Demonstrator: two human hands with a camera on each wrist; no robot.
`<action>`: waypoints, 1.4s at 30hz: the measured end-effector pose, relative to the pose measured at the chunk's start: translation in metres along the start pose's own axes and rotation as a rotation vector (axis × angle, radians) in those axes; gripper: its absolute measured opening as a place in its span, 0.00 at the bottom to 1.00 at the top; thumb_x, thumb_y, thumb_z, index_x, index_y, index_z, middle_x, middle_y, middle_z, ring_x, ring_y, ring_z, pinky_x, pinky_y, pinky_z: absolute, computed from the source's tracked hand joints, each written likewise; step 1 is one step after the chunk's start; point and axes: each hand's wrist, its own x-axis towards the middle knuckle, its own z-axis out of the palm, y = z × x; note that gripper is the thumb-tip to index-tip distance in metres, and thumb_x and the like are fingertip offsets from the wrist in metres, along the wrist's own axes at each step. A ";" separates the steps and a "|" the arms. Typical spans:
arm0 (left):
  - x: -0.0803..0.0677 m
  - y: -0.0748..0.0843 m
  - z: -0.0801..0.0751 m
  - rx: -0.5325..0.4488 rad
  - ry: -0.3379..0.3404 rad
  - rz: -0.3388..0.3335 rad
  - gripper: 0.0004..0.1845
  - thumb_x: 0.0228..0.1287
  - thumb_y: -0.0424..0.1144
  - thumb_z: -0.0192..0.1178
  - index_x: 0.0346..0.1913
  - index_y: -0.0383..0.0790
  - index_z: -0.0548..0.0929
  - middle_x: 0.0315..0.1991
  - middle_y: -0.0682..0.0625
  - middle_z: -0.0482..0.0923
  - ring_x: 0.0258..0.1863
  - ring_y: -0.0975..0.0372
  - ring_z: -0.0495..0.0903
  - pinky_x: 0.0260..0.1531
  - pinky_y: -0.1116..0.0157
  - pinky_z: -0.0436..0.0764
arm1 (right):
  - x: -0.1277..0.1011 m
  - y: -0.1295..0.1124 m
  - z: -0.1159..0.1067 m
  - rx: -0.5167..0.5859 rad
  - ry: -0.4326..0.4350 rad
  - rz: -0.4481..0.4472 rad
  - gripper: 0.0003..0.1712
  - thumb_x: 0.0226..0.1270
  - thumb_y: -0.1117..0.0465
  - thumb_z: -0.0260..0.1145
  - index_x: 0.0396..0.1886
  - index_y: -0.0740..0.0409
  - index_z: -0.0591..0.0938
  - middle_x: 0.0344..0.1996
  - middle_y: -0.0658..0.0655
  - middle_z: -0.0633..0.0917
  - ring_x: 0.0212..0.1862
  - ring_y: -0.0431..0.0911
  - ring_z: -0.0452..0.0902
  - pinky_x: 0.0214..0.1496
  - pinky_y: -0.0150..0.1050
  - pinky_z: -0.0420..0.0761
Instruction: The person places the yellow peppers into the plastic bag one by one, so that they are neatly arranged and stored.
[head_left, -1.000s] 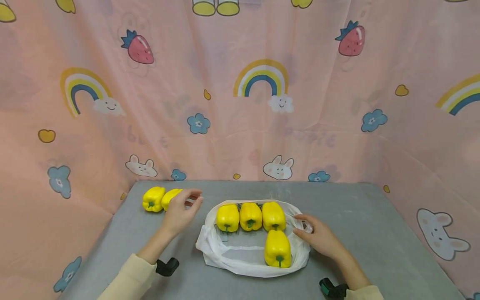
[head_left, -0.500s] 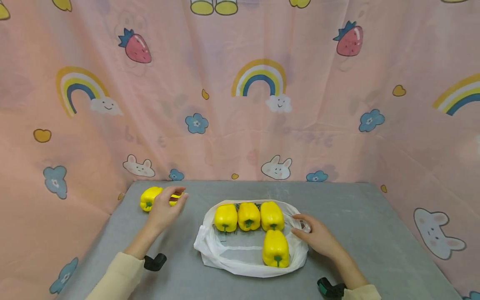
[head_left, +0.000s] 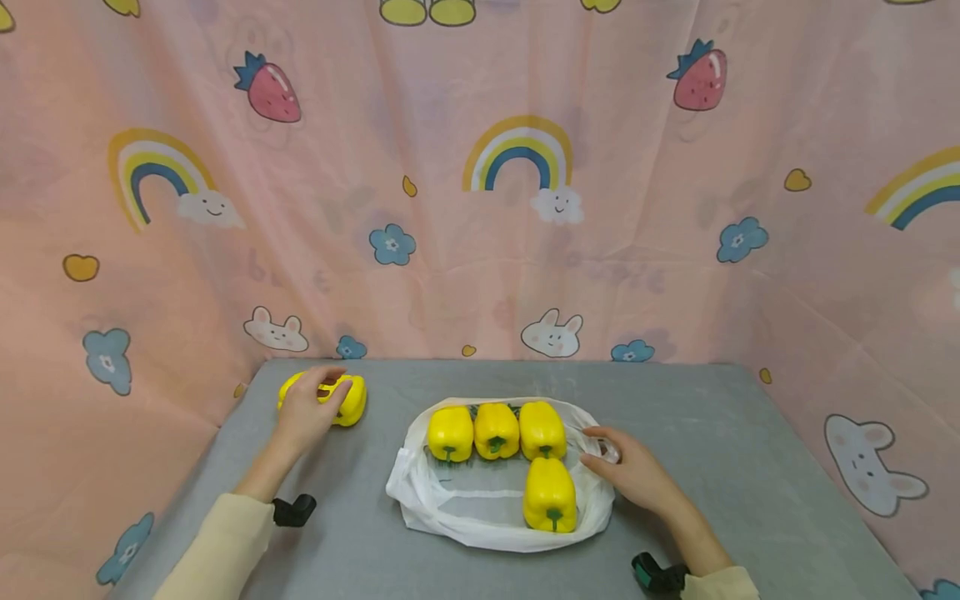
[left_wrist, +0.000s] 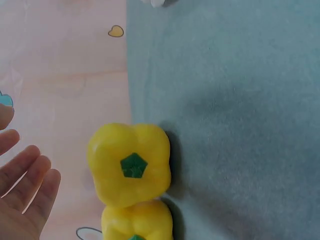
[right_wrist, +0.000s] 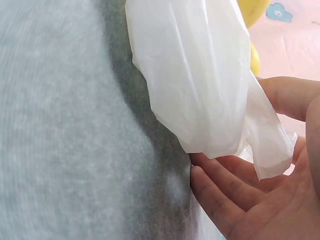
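A white plastic bag lies open on the grey table. Inside it three yellow peppers sit in a row, with one more pepper in front of them. My right hand holds the bag's right rim; in the right wrist view the thumb lies over the plastic and the fingers lie under it. My left hand hovers over two loose peppers at the table's far left corner. In the left wrist view its fingers are straight and apart from the nearer pepper.
Pink cartoon-print cloth hangs close behind and on both sides of the table. The loose peppers lie right at the table's left edge. Bare grey surface stretches to the right of the bag.
My left hand has moved left and away from the bag, coming over the two loose peppers. The right hand has stayed on the bag's rim.
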 end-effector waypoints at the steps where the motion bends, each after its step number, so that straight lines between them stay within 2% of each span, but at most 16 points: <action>1: 0.001 -0.002 -0.001 0.007 -0.002 -0.009 0.15 0.72 0.34 0.63 0.55 0.28 0.81 0.51 0.34 0.82 0.51 0.44 0.80 0.51 0.46 0.82 | 0.000 0.000 0.000 0.000 0.002 -0.001 0.33 0.72 0.46 0.66 0.69 0.59 0.75 0.66 0.65 0.76 0.66 0.63 0.71 0.64 0.66 0.71; 14: 0.008 -0.020 0.000 0.029 -0.015 -0.094 0.16 0.73 0.34 0.61 0.56 0.27 0.80 0.52 0.32 0.80 0.52 0.43 0.78 0.55 0.44 0.79 | 0.000 0.000 -0.001 -0.003 0.007 -0.014 0.32 0.73 0.47 0.67 0.69 0.58 0.76 0.66 0.64 0.77 0.62 0.60 0.74 0.60 0.63 0.75; 21: 0.008 -0.030 0.003 0.050 -0.059 -0.162 0.18 0.73 0.36 0.61 0.59 0.26 0.78 0.56 0.31 0.78 0.56 0.42 0.76 0.59 0.43 0.75 | -0.001 0.000 0.000 0.005 0.007 -0.014 0.32 0.72 0.47 0.67 0.69 0.58 0.76 0.66 0.64 0.77 0.63 0.61 0.73 0.62 0.64 0.74; 28: 0.007 -0.033 0.008 0.040 -0.098 -0.222 0.23 0.71 0.36 0.64 0.62 0.26 0.76 0.59 0.31 0.76 0.60 0.41 0.73 0.64 0.43 0.71 | 0.000 0.001 0.000 0.006 0.007 -0.009 0.32 0.72 0.46 0.67 0.69 0.58 0.76 0.66 0.65 0.76 0.65 0.63 0.71 0.63 0.66 0.72; 36: 0.002 -0.031 0.012 0.046 -0.111 -0.203 0.23 0.70 0.36 0.65 0.62 0.26 0.76 0.59 0.32 0.76 0.60 0.41 0.73 0.64 0.43 0.70 | 0.000 0.003 -0.001 0.017 0.000 -0.012 0.33 0.73 0.46 0.66 0.70 0.58 0.75 0.67 0.66 0.75 0.69 0.66 0.67 0.65 0.67 0.70; 42: 0.000 -0.030 0.011 0.068 -0.144 -0.206 0.24 0.70 0.39 0.65 0.62 0.27 0.77 0.61 0.31 0.73 0.62 0.40 0.70 0.65 0.40 0.67 | 0.000 0.001 0.000 0.002 0.003 -0.004 0.33 0.72 0.45 0.66 0.70 0.58 0.75 0.67 0.65 0.75 0.67 0.64 0.70 0.63 0.66 0.72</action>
